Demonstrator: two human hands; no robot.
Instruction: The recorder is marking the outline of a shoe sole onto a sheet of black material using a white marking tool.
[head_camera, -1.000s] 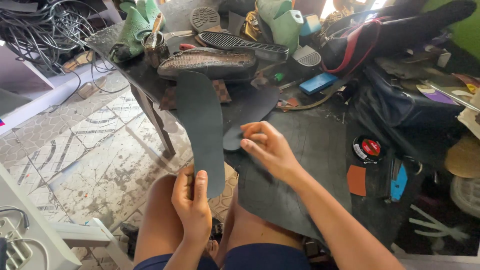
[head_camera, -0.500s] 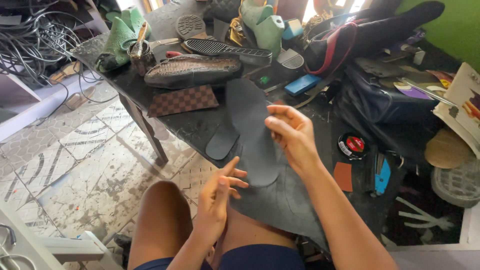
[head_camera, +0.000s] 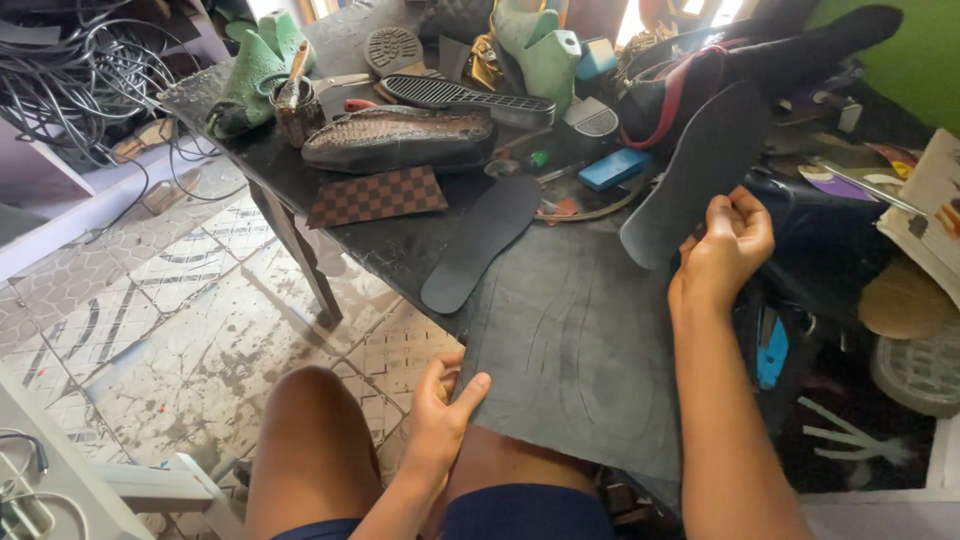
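The right hand (head_camera: 722, 250) is pinching a dark sole (head_camera: 695, 175), lifting it over the desk (head_camera: 400, 250); the left hand (head_camera: 445, 410) is gripping the sheet (head_camera: 580, 350) edge on the lap; holding that sheet flat and tight is helping; another sole (head_camera: 480, 245) is lying nearby.

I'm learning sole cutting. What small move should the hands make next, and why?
Probably lay the cut sole in the right hand beside the other sole on the table; the left hand only pinches the dark sheet edge.
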